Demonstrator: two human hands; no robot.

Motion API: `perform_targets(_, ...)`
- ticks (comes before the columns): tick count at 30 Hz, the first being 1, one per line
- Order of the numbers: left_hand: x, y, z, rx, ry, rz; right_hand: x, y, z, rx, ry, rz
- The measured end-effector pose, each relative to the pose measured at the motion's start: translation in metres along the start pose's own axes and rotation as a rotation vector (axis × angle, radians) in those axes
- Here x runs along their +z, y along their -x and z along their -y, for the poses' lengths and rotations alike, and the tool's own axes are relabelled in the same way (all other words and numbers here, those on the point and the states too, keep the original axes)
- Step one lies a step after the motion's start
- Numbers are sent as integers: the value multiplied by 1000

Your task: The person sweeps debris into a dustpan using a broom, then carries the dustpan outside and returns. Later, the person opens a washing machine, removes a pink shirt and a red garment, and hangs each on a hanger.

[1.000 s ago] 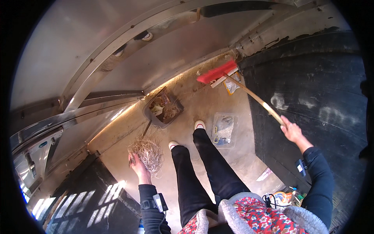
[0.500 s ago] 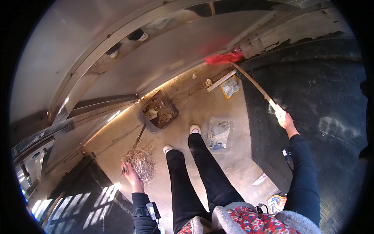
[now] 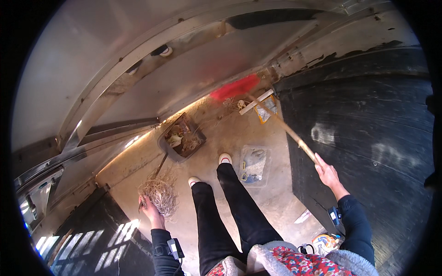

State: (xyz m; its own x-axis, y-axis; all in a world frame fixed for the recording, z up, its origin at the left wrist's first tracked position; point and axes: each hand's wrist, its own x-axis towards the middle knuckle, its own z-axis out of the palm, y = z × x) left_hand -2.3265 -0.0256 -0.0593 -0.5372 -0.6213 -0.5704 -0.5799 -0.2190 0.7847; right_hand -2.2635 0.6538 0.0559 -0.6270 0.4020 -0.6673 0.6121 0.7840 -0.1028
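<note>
My right hand (image 3: 328, 174) is closed round the wooden stick of a broom (image 3: 287, 130). Its red bristles, smeared by motion, are low along the metal wall at the far side. My left hand (image 3: 153, 213) is closed at the edge of a tangled bundle of dry straw (image 3: 159, 195). A thin handle runs from under that bundle to a grey dustpan (image 3: 191, 153) on the floor. Whether my left fingers also hold this handle is hidden. Inside the dustpan lie dry leaves (image 3: 174, 140) and straw.
A clear plastic box (image 3: 254, 166) with grey-white contents sits right of my shoes. Near the broom lie a pale strip (image 3: 258, 101) and a yellow-edged packet (image 3: 267, 112). Dark panels (image 3: 359, 138) stand at right and lower left (image 3: 87, 234). A metal wall (image 3: 207, 69) bounds the far side.
The broom's red bristles have swept left along the wall, away from the corner. My right hand has come lower and slightly left. My left hand keeps its hold, and the dustpan stays by the wall.
</note>
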Motion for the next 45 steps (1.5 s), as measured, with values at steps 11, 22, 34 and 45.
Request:
perform_targets(11,6,1,2,73,-40,-27,22,-10,-13,-193,-231,60)
perform_targets(22,9,7,-2,67,-6,24,31,94,9,447,-785,488)
perform_targets(34,7,2,-10,197,-187,82,116,83,80,39,-724,-61)
perform_targets(45,-16,-29,-16,399,-523,398,260,125,224,-98,-764,-171)
